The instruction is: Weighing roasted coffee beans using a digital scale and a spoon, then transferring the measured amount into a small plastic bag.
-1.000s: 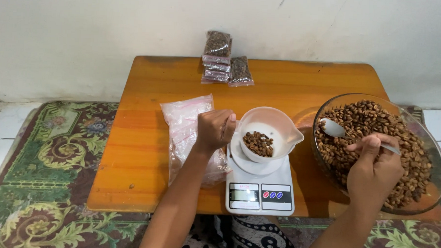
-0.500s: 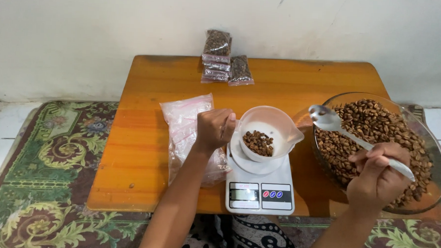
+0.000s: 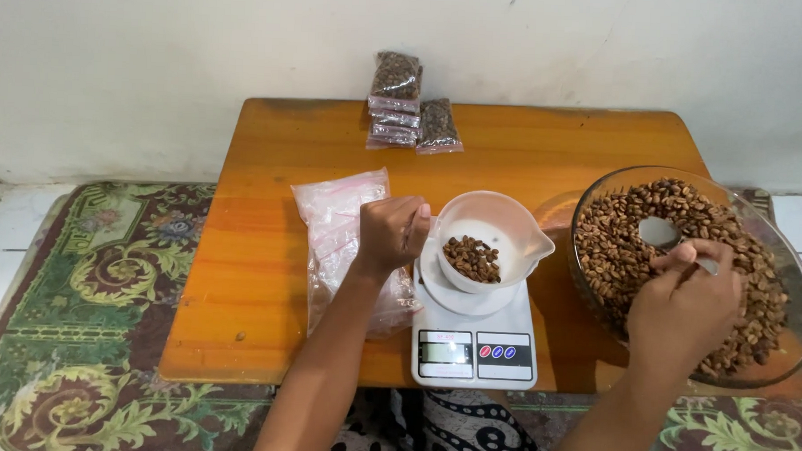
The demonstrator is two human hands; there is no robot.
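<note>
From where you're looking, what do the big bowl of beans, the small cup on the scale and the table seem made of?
Big bowl: clear glass, probably; beans show through its wall. Small cup: white, matte, likely plastic. Table: wood with glossy orange varnish that reflects light.

filled clear bean packets [image 3: 411,113] stacked at table's far edge, empty clear bags [image 3: 343,241] mid-table, scale's small grey screen [image 3: 443,352]

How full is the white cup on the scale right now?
Mostly empty. The white plastic measuring cup on the white digital kitchen scale holds only a small pile of brown beans, with bare white wall showing above them.
</note>
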